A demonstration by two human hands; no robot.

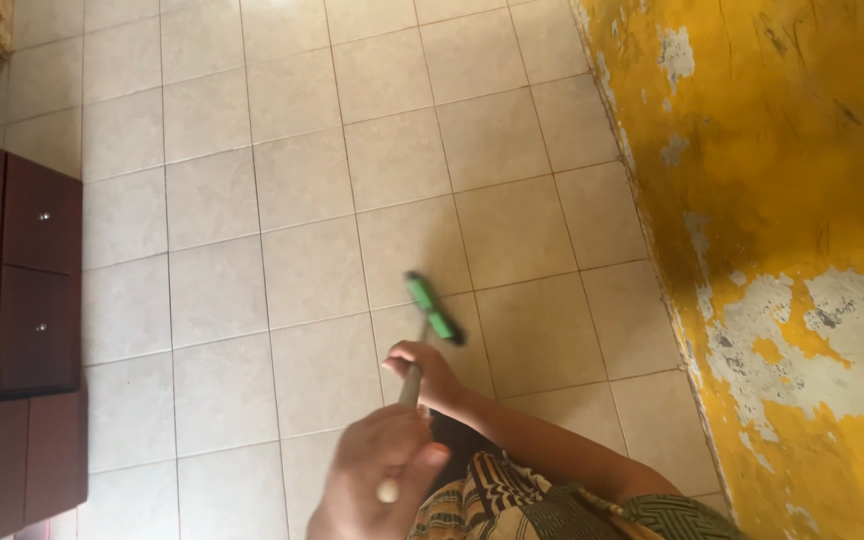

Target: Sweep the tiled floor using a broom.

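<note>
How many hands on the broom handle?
2. Right hand grips the broom handle lower down, near the green broom head; left hand wraps the top end. Fingers partly hidden.

A single view is supplied, from a camera worn on the person's head. It faces steeply downward, almost vertically, onto the beige square-tiled floor (pixel 282 180). The person's own body lies along the lower edge of the frame, so the top of the frame is the direction ahead. The camera sits at standing head height: near the hands, well apart from the floor. The peeling yellow painted wall (pixel 802 200) fills the right side and slants with the tilt. The dark reddish-brown wooden drawer cabinet (pixel 12 280) borders the left edge. No second view overlaps it.
</note>
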